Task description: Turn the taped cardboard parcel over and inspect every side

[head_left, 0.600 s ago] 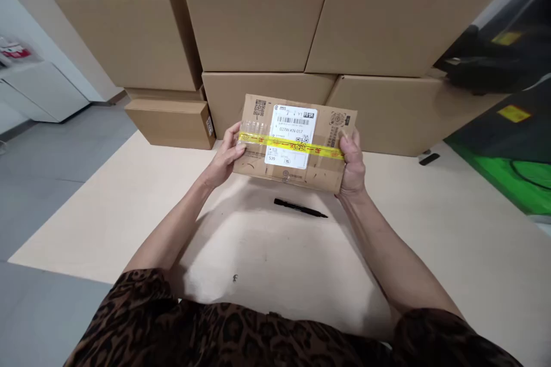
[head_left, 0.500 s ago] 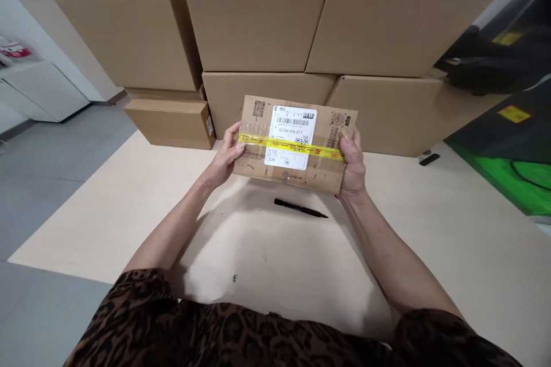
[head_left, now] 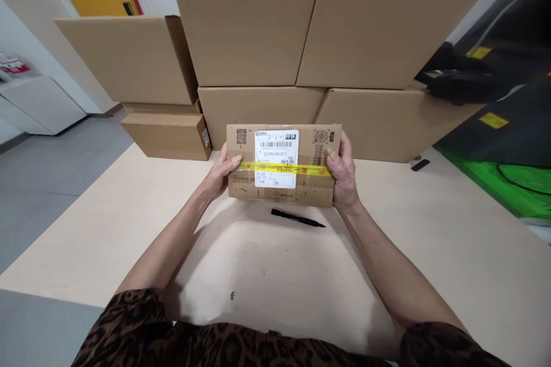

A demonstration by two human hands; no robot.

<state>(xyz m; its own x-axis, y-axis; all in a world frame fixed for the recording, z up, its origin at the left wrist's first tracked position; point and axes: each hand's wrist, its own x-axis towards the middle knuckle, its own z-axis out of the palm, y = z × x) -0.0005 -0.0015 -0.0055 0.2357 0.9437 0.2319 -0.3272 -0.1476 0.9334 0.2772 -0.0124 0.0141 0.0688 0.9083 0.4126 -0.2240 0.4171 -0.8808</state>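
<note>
A small brown cardboard box (head_left: 316, 189) is held up between my two hands, its large face turned toward me. On that face are a white shipping label (head_left: 275, 149) and a band of yellow tape with red print (head_left: 312, 170). My left hand (head_left: 218, 175) grips the box's left edge, thumb on the front. At the opposite edge my right hand (head_left: 344, 175) is closed on it, its thumb also in front. The other fingers are mostly behind the box. Below it, a black marker pen (head_left: 298, 218) lies on the table, touched by neither hand.
Large cardboard boxes (head_left: 249, 28) are stacked along the back of the pale table (head_left: 129, 229). A smaller box (head_left: 166, 136) sits at the back left. Near the back right lies a small black object (head_left: 420, 165). Dark equipment and a green floor (head_left: 495, 183) are beyond.
The cardboard box was tilted, its right side lower, and is now nearly level and slightly left and lower in view. Both hands keep their hold. The view has shifted, showing more above the stack.
</note>
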